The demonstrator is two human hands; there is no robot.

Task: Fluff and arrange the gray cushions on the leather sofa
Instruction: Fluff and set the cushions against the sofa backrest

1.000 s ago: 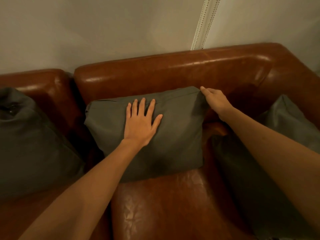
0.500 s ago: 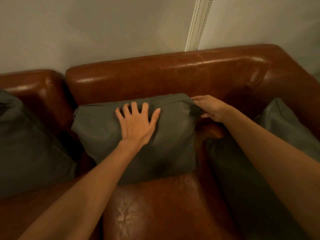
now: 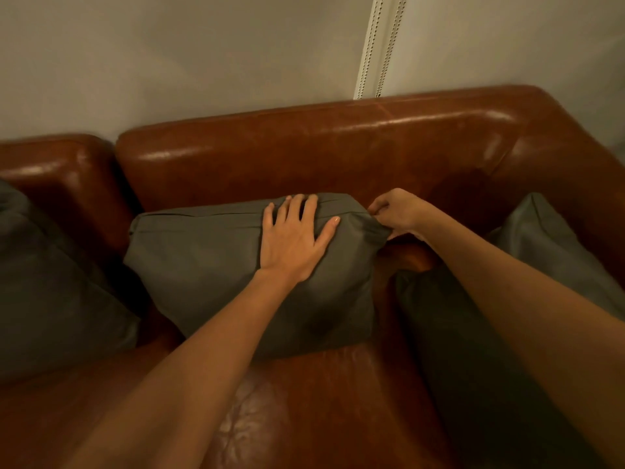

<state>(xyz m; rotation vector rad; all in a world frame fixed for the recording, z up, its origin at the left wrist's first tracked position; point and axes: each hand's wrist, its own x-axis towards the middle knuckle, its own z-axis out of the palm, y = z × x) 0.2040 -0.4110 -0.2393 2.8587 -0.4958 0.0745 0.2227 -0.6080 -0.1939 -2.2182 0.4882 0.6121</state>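
Note:
A gray cushion (image 3: 209,265) leans against the backrest of the brown leather sofa (image 3: 304,154), in the middle of the view. My left hand (image 3: 294,238) lies flat on its upper right part, fingers spread and reaching over the top edge. My right hand (image 3: 399,211) pinches the cushion's upper right corner, with the fabric bunched between its fingers. A second gray cushion (image 3: 50,292) rests at the left on the neighbouring seat. A third gray cushion (image 3: 527,252) stands at the right against the armrest, partly hidden by my right forearm.
A pale wall (image 3: 169,55) rises behind the sofa, with beaded blind cords (image 3: 375,45) hanging down to the backrest. The sofa's right armrest (image 3: 575,157) bounds the seat. Bare leather seat (image 3: 321,407) shows in front of the middle cushion.
My left hand slid up and right to the cushion's top edge. My right hand went from touching the corner to pinching it, and the cushion's top sank lower against the backrest.

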